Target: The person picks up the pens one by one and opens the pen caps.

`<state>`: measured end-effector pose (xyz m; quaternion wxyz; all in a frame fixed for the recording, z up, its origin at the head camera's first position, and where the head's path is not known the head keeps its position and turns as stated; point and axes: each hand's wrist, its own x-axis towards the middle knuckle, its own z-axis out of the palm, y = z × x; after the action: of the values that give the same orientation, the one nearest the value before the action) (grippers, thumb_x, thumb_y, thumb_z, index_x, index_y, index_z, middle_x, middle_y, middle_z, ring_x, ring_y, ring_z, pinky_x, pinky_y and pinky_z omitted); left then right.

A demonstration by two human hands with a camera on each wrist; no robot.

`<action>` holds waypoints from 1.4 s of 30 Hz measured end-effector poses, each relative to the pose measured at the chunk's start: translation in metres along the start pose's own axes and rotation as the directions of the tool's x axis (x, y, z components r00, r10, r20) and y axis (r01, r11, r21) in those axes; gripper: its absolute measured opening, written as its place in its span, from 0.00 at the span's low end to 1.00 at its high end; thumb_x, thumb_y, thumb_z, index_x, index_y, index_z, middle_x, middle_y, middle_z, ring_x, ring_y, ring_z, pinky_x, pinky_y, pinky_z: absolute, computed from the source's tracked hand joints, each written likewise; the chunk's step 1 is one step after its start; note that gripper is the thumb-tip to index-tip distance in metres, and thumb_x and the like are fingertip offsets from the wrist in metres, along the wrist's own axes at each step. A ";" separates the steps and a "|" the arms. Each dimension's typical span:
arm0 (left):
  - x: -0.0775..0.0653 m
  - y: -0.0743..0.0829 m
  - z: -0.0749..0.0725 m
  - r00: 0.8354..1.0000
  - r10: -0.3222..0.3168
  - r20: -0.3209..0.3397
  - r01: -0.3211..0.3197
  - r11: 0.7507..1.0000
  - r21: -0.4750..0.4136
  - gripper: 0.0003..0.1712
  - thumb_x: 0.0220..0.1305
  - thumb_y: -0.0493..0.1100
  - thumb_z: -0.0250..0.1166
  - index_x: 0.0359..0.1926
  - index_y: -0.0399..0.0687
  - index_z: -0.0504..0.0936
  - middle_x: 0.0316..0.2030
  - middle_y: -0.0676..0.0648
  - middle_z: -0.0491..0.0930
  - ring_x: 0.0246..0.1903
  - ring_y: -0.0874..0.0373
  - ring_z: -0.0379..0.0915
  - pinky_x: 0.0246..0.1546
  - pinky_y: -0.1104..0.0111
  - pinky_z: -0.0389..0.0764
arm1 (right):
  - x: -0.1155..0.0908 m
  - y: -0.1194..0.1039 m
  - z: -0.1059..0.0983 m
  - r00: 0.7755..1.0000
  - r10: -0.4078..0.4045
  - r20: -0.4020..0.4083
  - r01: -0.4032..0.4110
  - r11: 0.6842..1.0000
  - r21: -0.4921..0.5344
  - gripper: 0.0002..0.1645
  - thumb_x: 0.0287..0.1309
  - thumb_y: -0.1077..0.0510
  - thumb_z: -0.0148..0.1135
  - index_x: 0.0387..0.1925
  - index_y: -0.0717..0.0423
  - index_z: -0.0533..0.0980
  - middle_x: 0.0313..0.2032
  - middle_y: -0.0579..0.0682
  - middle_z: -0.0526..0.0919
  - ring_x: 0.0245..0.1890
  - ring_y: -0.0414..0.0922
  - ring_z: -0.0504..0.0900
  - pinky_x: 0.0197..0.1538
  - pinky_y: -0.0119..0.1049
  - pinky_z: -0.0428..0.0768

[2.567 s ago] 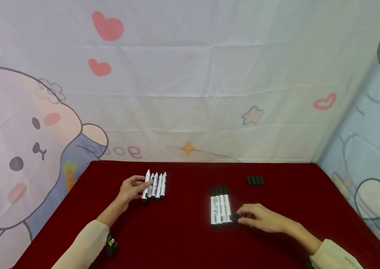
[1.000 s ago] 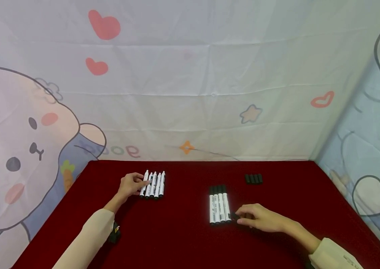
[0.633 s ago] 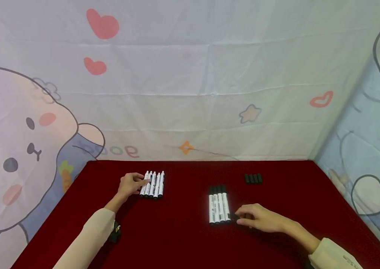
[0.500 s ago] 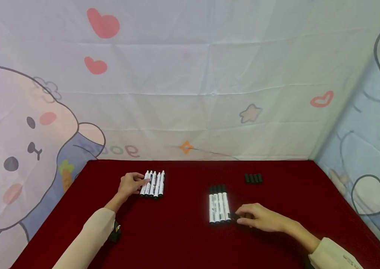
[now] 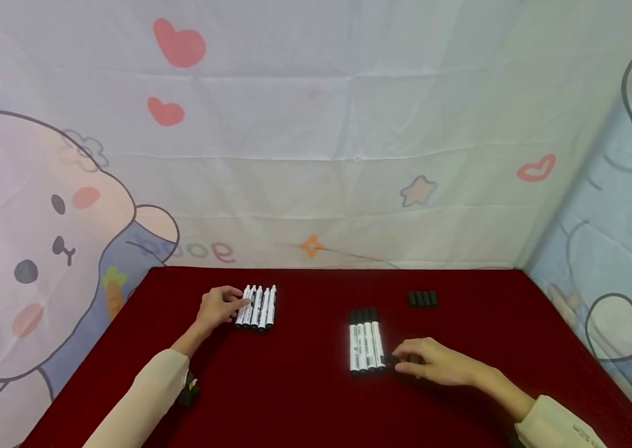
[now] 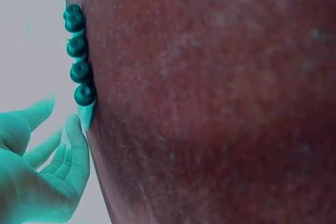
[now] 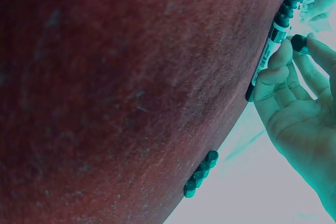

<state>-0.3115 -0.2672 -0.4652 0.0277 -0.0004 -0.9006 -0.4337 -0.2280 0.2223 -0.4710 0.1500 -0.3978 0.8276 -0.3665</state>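
Observation:
In the head view, my left hand (image 5: 218, 308) is at the left side of a row of several uncapped white markers (image 5: 262, 311), whose white tips point away from me. Its thumb reaches over the leftmost marker. The left wrist view shows loosely bent fingers (image 6: 77, 148) right by the black ends (image 6: 84, 94) of that row. On the right, my right hand (image 5: 433, 362) pinches a small black marker cap (image 7: 299, 44) between thumb and fingertips. The cap is close beside the rightmost of several capped white markers (image 5: 366, 348), which lie side by side with black caps at the far end.
A short row of loose black marker caps (image 5: 422, 299) lies farther back on the right. Everything rests on a dark red tablecloth (image 5: 293, 398). Printed cloth (image 5: 316, 124) hangs behind the table and along its sides.
The leftmost uncapped marker, out of line with its row earlier, now lies evenly beside the others, my left hand still at it. My right hand stays in place with the cap.

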 end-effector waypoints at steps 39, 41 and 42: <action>-0.029 0.058 0.035 0.949 0.167 0.265 -0.143 0.984 -0.108 0.20 0.74 0.42 0.62 0.59 0.32 0.79 0.40 0.32 0.83 0.30 0.50 0.82 0.29 0.63 0.85 | -0.012 0.030 -0.028 0.989 0.077 -0.126 -0.076 0.997 0.015 0.21 0.75 0.56 0.56 0.61 0.66 0.75 0.43 0.54 0.84 0.32 0.34 0.79 0.35 0.32 0.82; -0.030 0.060 0.038 0.943 0.176 0.281 -0.149 0.982 -0.116 0.20 0.74 0.42 0.63 0.59 0.32 0.79 0.40 0.31 0.83 0.30 0.50 0.82 0.29 0.63 0.85 | -0.012 0.033 -0.032 0.985 0.099 -0.138 -0.099 0.995 0.008 0.22 0.76 0.55 0.56 0.62 0.67 0.74 0.44 0.55 0.84 0.32 0.35 0.80 0.35 0.32 0.81; -0.031 0.062 0.040 0.941 0.179 0.289 -0.150 0.981 -0.120 0.19 0.74 0.40 0.62 0.58 0.31 0.78 0.41 0.30 0.83 0.30 0.49 0.82 0.29 0.60 0.86 | -0.012 0.035 -0.034 0.983 0.112 -0.146 -0.112 0.994 0.008 0.23 0.76 0.55 0.56 0.62 0.67 0.74 0.44 0.55 0.84 0.32 0.35 0.80 0.35 0.32 0.81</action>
<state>-0.2814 -0.1968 -0.4430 -0.0723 -0.1425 -0.8693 -0.4678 -0.2580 0.2627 -0.4739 0.1091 -0.3226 0.8576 -0.3853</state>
